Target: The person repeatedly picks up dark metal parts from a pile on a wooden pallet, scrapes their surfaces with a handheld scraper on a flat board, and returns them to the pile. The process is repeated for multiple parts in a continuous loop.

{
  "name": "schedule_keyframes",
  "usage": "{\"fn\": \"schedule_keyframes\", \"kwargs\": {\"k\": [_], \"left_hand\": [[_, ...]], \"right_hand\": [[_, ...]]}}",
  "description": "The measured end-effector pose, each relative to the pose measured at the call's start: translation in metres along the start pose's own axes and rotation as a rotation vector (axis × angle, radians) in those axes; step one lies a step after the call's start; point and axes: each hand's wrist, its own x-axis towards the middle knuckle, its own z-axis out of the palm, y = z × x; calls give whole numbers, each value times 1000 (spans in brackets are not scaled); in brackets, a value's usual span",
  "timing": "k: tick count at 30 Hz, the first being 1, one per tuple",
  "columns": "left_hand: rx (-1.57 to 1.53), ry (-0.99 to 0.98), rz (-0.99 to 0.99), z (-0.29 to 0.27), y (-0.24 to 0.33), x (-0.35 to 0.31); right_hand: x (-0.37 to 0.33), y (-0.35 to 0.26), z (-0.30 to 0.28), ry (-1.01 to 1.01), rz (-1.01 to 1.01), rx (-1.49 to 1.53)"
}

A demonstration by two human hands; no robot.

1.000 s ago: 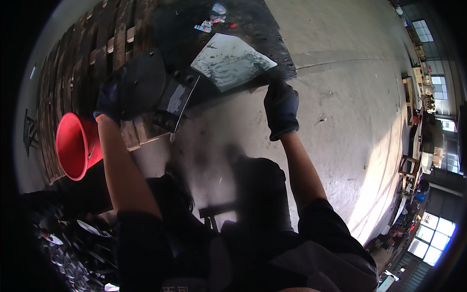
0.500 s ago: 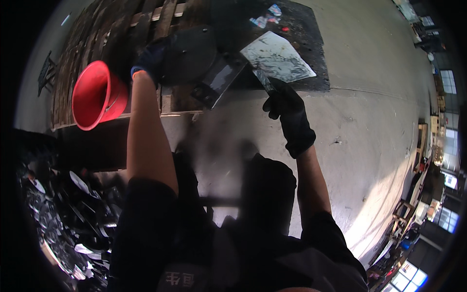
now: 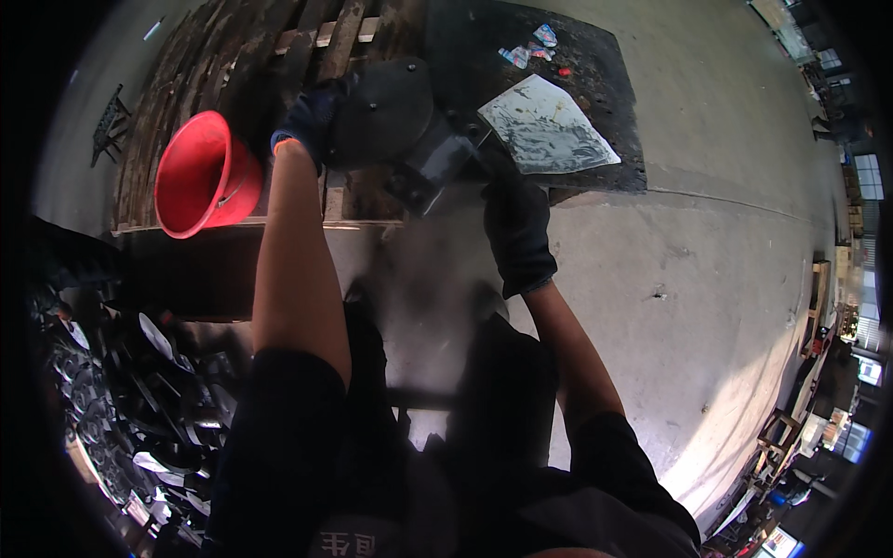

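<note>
My left hand [image 3: 312,119], in a dark blue glove, is closed at the left edge of a black metal part with a round plate [image 3: 386,116] and a flat, shinier arm [image 3: 442,158]. My right hand [image 3: 517,228], in a black glove, is at the lower right end of this part. Its fingers are curled and dark against the part. The flat metal blade seen in them a moment ago is mostly hidden now, with only a thin bright edge [image 3: 485,138] showing.
A smeared white sheet [image 3: 551,128] lies on a dark board [image 3: 600,70], with crumpled wrappers [image 3: 528,51] and a small red cap [image 3: 564,72] beyond. A red bucket [image 3: 195,177] stands left on wooden slats [image 3: 237,70]. Many black metal parts [image 3: 139,409] are heaped lower left.
My right hand has moved left, from beside the white sheet to the end of the black part. My left hand stays at the round plate. The whole view has shifted slightly.
</note>
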Motion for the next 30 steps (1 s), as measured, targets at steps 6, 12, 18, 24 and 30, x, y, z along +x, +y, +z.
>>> {"fn": "schedule_keyframes", "kwargs": {"k": [6,12,18,24,30], "left_hand": [[-59,0,51,0,6,-8],[-147,-46,-98,-2,14,-8],[-153,-28,10,0,-14,7],[-105,-45,-81,0,13,-11],[-61,-67,-84,-4,9,-11]], "right_hand": [[6,-8,2,-60,25,-309],[3,-15,2,-108,40,-378],[-5,-2,1,-33,-64,-3],[-4,0,5,-45,133,447],[-9,9,10,-118,185,682]]}}
